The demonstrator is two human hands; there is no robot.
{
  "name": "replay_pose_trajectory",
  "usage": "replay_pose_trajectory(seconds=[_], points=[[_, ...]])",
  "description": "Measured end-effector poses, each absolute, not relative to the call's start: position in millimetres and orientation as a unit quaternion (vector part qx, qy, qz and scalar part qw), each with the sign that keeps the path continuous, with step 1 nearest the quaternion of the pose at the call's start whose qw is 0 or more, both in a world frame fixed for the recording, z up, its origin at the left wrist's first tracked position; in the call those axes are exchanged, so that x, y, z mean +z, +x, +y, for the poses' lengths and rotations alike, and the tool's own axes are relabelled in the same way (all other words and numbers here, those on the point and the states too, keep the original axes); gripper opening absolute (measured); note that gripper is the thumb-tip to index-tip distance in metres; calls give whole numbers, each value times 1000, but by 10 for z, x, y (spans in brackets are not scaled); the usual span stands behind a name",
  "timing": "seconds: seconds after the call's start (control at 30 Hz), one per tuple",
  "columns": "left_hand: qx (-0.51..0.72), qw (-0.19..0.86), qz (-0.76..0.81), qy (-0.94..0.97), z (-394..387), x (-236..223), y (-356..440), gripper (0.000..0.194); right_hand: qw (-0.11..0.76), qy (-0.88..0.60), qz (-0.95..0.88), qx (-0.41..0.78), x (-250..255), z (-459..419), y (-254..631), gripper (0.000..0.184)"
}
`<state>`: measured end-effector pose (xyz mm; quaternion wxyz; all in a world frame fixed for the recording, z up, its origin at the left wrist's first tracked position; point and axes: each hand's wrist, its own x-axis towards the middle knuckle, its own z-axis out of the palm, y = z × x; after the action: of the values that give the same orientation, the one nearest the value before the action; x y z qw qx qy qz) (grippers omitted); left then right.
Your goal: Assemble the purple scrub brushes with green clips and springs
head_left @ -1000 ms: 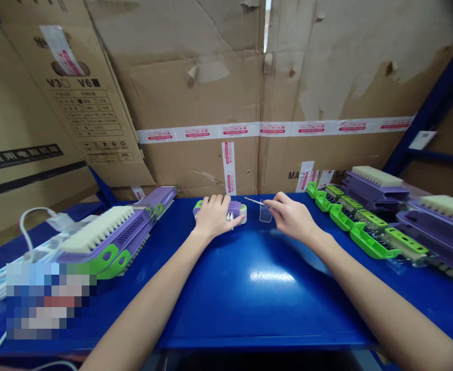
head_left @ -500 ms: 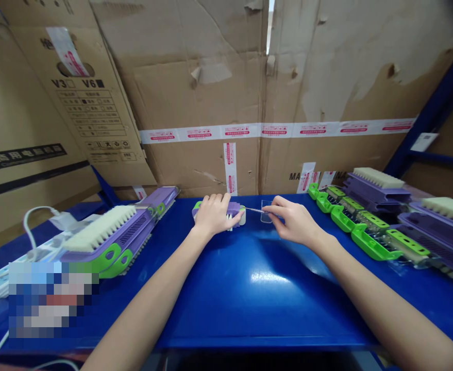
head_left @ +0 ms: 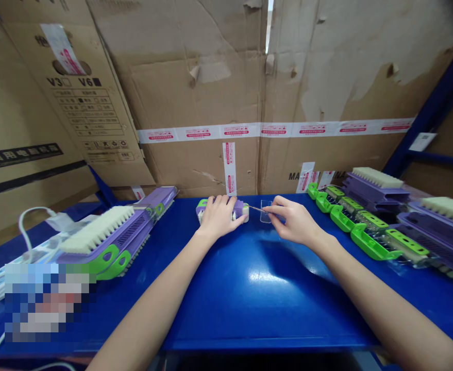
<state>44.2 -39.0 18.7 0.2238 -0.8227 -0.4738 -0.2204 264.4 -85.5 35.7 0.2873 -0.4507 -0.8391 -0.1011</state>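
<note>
My left hand [head_left: 219,215] lies over a small purple and green brush unit [head_left: 239,208] at the far middle of the blue table [head_left: 249,288] and grips it. My right hand [head_left: 294,219] pinches a thin metal tool [head_left: 256,208] whose tip touches the right end of that unit. A small clear plastic cup [head_left: 265,212] stands just behind my right fingers.
Two purple and green brush units with cream bristles [head_left: 108,234] lie at the left, with white cables [head_left: 29,221] beside them. A row of green parts [head_left: 359,226] and more purple units [head_left: 376,186] fill the right. Cardboard boxes [head_left: 211,93] wall off the back.
My right hand brought the thin tool down from above the cup to the end of the small unit. My left hand stayed on the unit, which shifted slightly right.
</note>
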Motion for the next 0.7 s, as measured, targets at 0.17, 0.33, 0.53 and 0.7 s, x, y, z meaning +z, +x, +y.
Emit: replay_pose_trajectory(seconds=[0.17,0.33,0.53,0.7], points=[[-223,227,-472,-822,-373,181,482,53,288,-458,-835,-99,361,-844,2654,30],[-215,238,-474,-820,-375,173,480,51,289,-457,-836,-92,366,-842,2657,30],[-219,231,-475,-820,-381,195,474,50,286,-459,-836,-95,372,-850,2657,30],[-227,205,-469,-828,-368,228,430,47,257,-490,-828,-90,328,-842,2619,31]])
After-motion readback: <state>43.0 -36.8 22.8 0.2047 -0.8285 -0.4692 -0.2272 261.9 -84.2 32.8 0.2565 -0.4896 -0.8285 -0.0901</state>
